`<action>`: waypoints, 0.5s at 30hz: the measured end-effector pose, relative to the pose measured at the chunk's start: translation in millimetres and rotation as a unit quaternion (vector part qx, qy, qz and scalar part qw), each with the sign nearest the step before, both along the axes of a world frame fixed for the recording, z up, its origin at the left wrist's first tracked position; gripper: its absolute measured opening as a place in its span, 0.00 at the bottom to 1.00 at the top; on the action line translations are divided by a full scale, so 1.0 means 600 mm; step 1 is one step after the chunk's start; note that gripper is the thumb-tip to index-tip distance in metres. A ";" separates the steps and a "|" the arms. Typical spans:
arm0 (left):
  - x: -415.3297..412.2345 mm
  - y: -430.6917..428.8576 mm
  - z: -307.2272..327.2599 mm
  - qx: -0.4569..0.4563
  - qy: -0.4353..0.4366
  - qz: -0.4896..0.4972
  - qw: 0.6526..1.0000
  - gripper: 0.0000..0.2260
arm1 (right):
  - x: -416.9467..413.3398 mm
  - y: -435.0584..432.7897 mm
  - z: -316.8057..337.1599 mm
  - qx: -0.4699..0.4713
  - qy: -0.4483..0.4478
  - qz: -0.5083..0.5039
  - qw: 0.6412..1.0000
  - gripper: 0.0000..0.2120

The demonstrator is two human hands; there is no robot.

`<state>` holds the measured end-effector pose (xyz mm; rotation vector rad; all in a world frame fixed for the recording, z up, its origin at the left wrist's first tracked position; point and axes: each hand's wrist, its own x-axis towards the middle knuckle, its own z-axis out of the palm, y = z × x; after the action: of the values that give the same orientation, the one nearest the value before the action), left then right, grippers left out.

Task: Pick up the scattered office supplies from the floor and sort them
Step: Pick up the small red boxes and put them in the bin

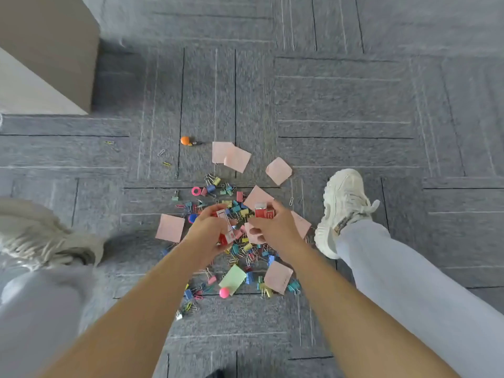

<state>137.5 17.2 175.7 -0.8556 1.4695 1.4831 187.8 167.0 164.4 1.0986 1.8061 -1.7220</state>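
A heap of coloured binder clips and paper clips (246, 251) lies on the grey carpet, mixed with pink sticky notes (231, 156) and a green note (232, 279). My left hand (208, 231) grips a small red and white box (225, 230) above the heap. My right hand (274, 227) holds another red box (264, 211) at its fingertips. A pink ball pin (224, 292) rests near the green note. An orange ball pin (185, 140) lies further away.
My white shoes (341, 211) stand right and left (51, 241) of the heap. A beige cabinet corner (46, 53) rises at the upper left. Loose paper clips (166, 164) are strewn left of the notes.
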 end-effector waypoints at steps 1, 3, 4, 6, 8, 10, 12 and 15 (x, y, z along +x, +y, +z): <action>-0.001 -0.010 0.039 0.014 0.014 0.011 1.000 0.25 | -0.009 -0.010 0.042 0.006 0.031 0.011 0.999 0.09; 0.005 -0.034 0.126 0.042 0.048 0.030 0.998 0.20 | -0.016 -0.033 0.136 0.019 0.086 0.033 0.996 0.07; 0.011 -0.047 0.169 0.054 0.066 0.036 0.996 0.18 | -0.015 -0.045 0.184 0.005 0.109 0.034 0.993 0.07; 0.030 -0.080 0.249 0.077 0.103 0.050 0.990 0.14 | -0.003 -0.072 0.275 -0.076 0.133 0.010 0.988 0.08; 0.056 -0.116 0.317 0.096 0.136 0.062 0.984 0.11 | 0.016 -0.099 0.352 -0.168 0.145 -0.022 0.975 0.07; 0.087 -0.155 0.378 0.120 0.164 0.079 0.976 0.09 | 0.039 -0.129 0.415 -0.238 0.148 -0.035 0.959 0.06; 0.119 -0.190 0.426 0.135 0.183 0.092 0.970 0.09 | 0.062 -0.157 0.463 -0.299 0.143 -0.045 0.942 0.03; 0.167 -0.236 0.479 0.139 0.212 0.111 0.961 0.09 | 0.097 -0.200 0.517 -0.356 0.143 -0.041 0.923 0.05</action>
<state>237.9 -124.4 462.9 -0.5649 1.4445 2.0840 245.9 47.1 474.6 0.6337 1.0880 -2.4037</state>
